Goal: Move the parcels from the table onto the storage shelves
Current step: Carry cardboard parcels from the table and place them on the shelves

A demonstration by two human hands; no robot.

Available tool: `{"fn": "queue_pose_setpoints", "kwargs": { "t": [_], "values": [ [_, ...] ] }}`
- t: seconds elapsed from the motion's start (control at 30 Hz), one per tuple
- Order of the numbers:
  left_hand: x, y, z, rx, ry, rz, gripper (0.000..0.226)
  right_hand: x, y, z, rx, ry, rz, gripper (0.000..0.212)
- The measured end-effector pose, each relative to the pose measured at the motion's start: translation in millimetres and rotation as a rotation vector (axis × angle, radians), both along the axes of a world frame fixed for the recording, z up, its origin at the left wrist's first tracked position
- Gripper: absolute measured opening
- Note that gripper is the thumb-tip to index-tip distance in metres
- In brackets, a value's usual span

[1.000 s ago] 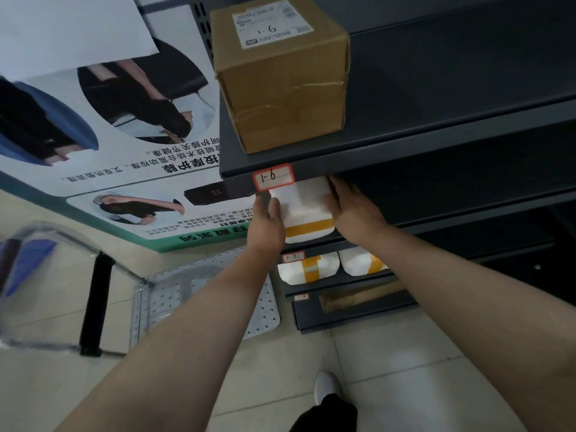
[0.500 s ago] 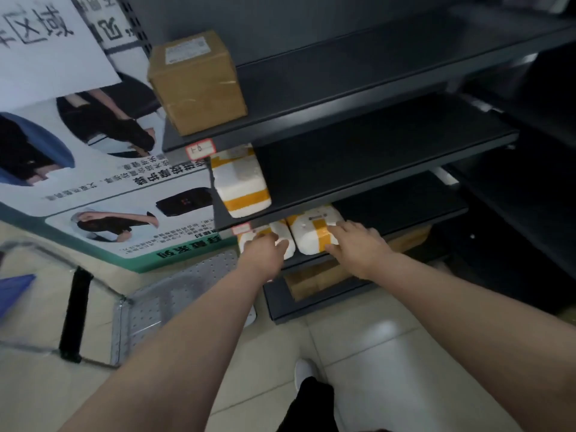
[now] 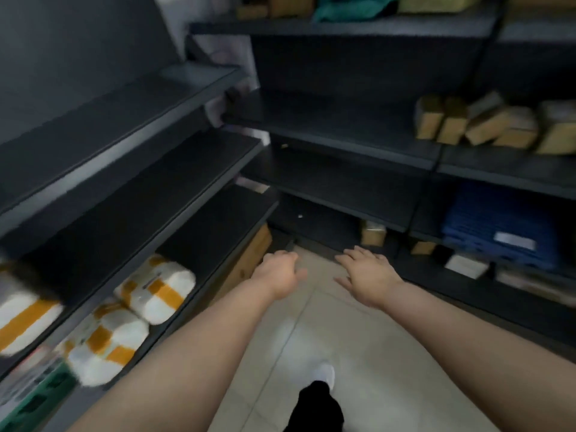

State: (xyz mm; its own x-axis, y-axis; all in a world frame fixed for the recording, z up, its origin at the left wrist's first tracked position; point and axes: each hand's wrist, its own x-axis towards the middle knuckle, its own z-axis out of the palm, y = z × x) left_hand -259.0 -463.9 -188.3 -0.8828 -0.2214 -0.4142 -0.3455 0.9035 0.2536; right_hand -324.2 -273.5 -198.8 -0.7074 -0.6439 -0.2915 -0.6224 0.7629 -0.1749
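the white foam parcels banded in orange tape (image 3: 156,288) are lying on the low dark metal shelves (image 3: 199,213) at your left. your left hand (image 3: 279,272) and right hand (image 3: 366,275) are hovering over the tiled floor (image 3: 358,338), fingers (image 3: 358,254) apart and loose, holding nothing. the surface isn't showing, so you're likely going for another parcel: be turning with both hands free.

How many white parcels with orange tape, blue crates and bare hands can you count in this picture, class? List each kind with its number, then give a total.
White parcels with orange tape: 3
Blue crate: 1
Hands (left hand, right hand): 2
Total: 6
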Motion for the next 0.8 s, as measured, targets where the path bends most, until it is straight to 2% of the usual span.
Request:
{"fn": "queue_pose_setpoints", "kwargs": {
  "t": [0.23, 0.47, 0.63, 0.8],
  "values": [
    [-123, 128, 0, 0.068, -0.005, -0.395, 0.047, -33, 141, 2, 0.063, 0.009, -0.493, 0.055],
    [-206, 264, 15, 0.084, 0.018, -0.854, 0.046, -20, 250, 13, 0.049, 0.008, -0.965, 0.056],
    [-218, 370, 25, 0.102, 0.033, -1.116, 0.046, 30, 323, 23, 0.046, 0.068, -1.298, 0.055],
    [-174, 476, 31, 0.154, 0.027, -1.359, 0.049, 107, 382, 29, 0.067, 0.095, -1.597, 0.055]
  ]
}}
